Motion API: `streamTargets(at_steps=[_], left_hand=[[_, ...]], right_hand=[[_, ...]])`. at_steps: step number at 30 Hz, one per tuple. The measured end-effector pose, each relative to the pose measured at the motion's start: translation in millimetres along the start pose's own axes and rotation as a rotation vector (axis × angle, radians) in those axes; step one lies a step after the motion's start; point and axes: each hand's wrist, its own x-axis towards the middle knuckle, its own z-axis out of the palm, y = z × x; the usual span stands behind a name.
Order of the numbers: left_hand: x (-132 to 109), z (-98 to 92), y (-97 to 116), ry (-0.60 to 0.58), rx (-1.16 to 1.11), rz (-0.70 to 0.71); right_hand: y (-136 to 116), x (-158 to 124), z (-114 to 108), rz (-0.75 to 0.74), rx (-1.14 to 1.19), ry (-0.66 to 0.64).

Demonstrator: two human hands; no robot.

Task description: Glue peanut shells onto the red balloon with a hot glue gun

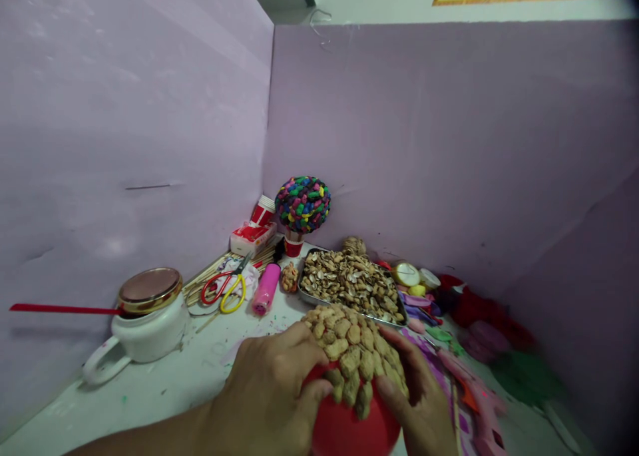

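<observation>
Both my hands grip a red ball [344, 433] whose top half is covered with peanut shells [357, 356] stuck onto it. My left hand [269, 393] wraps round the ball's left side, thumb pressed on the lower shells. On the ball's right side my right hand [419, 403] curls its fingers against the shells. Just behind the ball stands a metal tray [305, 296] heaped with loose peanut shells [349, 283].
A white lidded mug [144, 326] stands at the left. Red-and-yellow scissors [227, 289], wooden sticks [200, 283], a pink tube [265, 288] and a ball covered in coloured shells [303, 204] lie behind. Coloured scraps and a pink glue gun [482, 409] crowd the right. Purple boards wall the table.
</observation>
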Motion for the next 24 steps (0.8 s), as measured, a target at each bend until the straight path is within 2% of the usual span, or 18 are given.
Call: streamTargets(at_steps=[4,12,24], left_hand=[[2.1,0.8,-1.5,0.021,-0.02,-0.01],[4.0,-1.7,-1.0,-0.009,-0.08,0.015],[4.1,5.6,-1.5,0.078,-0.018,-0.004]], right_hand=[[1.5,0.4,-0.5,-0.017,0.002,0.01],[3.7,1.5,-1.7,-0.009,0.027,0.007],[3.5,0.8,-1.1,-0.036,0.022,0.023]])
